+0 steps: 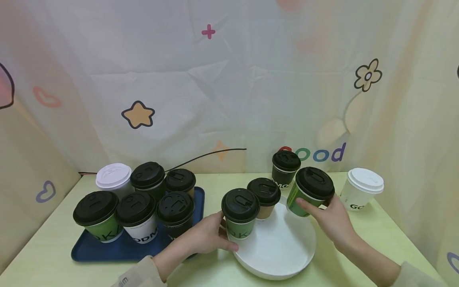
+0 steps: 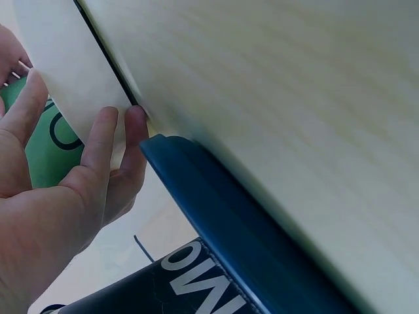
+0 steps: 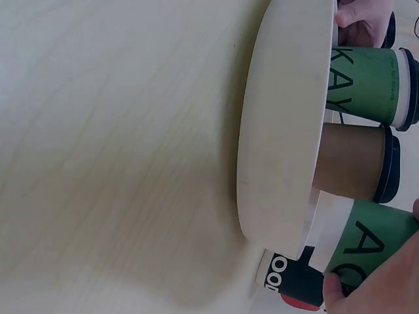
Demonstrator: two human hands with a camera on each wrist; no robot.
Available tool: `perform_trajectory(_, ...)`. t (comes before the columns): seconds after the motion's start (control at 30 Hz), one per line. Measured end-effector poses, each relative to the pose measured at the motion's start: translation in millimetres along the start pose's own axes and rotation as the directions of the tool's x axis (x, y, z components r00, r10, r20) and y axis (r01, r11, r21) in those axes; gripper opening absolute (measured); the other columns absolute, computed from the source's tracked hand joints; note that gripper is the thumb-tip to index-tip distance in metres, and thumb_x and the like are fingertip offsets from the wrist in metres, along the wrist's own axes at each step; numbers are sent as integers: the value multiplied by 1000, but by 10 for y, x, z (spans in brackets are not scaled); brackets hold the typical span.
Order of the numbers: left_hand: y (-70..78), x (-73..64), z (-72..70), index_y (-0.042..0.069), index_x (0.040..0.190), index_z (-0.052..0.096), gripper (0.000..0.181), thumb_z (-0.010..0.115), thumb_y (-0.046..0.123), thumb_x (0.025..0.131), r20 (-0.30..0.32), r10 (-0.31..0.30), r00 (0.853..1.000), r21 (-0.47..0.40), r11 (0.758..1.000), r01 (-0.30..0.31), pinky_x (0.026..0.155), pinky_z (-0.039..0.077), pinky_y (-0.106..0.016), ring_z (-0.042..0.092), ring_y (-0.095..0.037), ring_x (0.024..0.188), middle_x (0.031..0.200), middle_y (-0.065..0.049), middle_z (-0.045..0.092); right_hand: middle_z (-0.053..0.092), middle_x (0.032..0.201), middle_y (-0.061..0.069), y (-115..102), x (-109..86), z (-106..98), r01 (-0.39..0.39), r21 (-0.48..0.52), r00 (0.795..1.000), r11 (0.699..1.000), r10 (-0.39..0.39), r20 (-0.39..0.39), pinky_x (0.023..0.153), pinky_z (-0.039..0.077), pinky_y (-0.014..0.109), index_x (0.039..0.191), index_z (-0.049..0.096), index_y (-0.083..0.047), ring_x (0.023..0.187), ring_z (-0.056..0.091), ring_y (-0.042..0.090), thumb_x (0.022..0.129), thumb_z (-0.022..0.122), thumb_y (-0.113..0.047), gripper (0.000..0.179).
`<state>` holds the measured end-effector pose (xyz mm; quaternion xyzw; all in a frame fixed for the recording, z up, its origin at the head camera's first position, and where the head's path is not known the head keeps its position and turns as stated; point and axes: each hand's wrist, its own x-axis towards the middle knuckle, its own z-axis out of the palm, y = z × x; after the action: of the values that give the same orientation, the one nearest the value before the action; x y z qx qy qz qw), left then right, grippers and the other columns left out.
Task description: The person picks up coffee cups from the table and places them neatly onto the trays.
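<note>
In the head view my right hand [image 1: 335, 219] grips a green paper cup [image 1: 299, 199] with a black lid. The cup is tilted over the right back of a round white tray [image 1: 283, 255]. My left hand [image 1: 209, 235] is at the tray's left edge, beside another green lidded cup [image 1: 241, 229]. In the left wrist view the left hand's fairly straight fingers [image 2: 98, 140] touch the tray's pale side wall. Its thumb lies by the rim near the green cup; whether it touches that cup I cannot tell. A brown cup [image 1: 265, 211] stands behind the green one.
On the left, a blue tray [image 1: 125, 253] bears several lidded cups. A small black cup [image 1: 283, 175] stands behind the round tray, and a white cup [image 1: 358, 193] to the right of the right hand. A printed curtain [image 1: 229, 99] hangs behind the table.
</note>
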<state>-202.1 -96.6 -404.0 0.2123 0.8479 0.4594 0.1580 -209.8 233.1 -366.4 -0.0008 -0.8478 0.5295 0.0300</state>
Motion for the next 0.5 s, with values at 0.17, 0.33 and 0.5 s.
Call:
perform_trajectory(0.17, -1, 1, 2, 2, 140, 49, 76, 92, 17, 79, 1, 6, 1000, -2, 1000, -6, 86, 53, -39, 63, -22, 101, 116, -7, 64, 45, 150, 23, 56, -59, 34, 42, -46, 999, 998, -41, 27, 108, 34, 63, 156, 31, -5, 137, 42, 42, 92, 80, -35, 87)
perform_trajectory(0.33, -4, 4, 0, 4, 138, 51, 74, 93, 18, 78, -4, 8, 1000, 6, 1000, -8, 86, 53, -39, 63, -22, 101, 114, -5, 64, 49, 146, 22, 113, -99, 77, 76, -51, 996, 996, -74, 39, 104, 43, 58, 154, 32, -4, 134, 46, 40, 90, 83, -29, 86)
perform_trajectory(0.5, -9, 5, 2, 5, 138, 52, 74, 93, 17, 78, -9, 18, 1000, 7, 1000, -18, 87, 53, -39, 63, -22, 101, 115, -5, 65, 54, 140, 22, 151, -112, 120, 65, -74, 997, 995, -61, 47, 102, 47, 54, 150, 36, -2, 129, 51, 37, 85, 87, -28, 87)
